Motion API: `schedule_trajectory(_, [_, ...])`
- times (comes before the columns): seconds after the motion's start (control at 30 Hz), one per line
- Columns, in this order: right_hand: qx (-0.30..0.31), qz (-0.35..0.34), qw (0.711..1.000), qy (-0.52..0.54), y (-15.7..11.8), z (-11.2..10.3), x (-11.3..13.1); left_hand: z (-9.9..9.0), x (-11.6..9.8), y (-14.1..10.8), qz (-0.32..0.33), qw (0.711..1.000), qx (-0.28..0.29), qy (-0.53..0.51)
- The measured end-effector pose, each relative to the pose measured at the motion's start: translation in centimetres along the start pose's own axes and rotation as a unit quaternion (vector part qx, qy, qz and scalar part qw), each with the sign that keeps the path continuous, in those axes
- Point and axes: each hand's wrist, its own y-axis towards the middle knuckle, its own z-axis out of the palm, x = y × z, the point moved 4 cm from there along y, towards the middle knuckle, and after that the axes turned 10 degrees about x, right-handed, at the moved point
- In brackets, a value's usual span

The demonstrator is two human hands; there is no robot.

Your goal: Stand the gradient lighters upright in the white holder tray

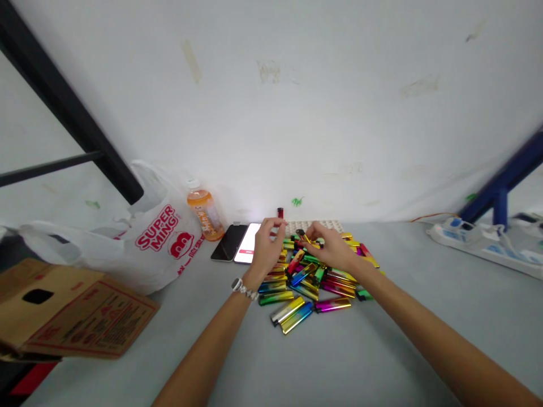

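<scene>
My left hand [270,244], with a metal-band watch at the wrist, is curled at the left end of a white perforated tray [326,226]. Just beyond its fingertips a red lighter [280,212] stands upright. Its lower part is hidden, and I cannot tell whether my fingers grip it. My right hand [329,244] pinches a yellowish lighter [302,234] by the near edge of the tray, its dark top pointing up and left. Below both hands lies a loose pile of shiny multicoloured lighters [303,274], several of them overlapping.
Two phones [229,242] lie left of the pile, one with a lit screen [248,244]. Farther left are an orange drink bottle [206,210], a white plastic bag [156,249] and a cardboard box [93,316]. A white power strip [479,243] sits at right, by a blue metal frame [500,203].
</scene>
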Motion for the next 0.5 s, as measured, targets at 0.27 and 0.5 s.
schedule_trajectory(0.27, [-0.061, 0.084, 0.922, 0.374, -2.4, 3.1, 0.8, 2.4, -1.4, -2.8, 0.007, 0.997, 0.067, -0.022])
schedule_trajectory(0.5, [-0.053, 0.114, 0.859, 0.497, -2.5, 3.6, 0.9, 2.9, -1.3, -4.2, 0.041, 0.992, 0.119, 0.022])
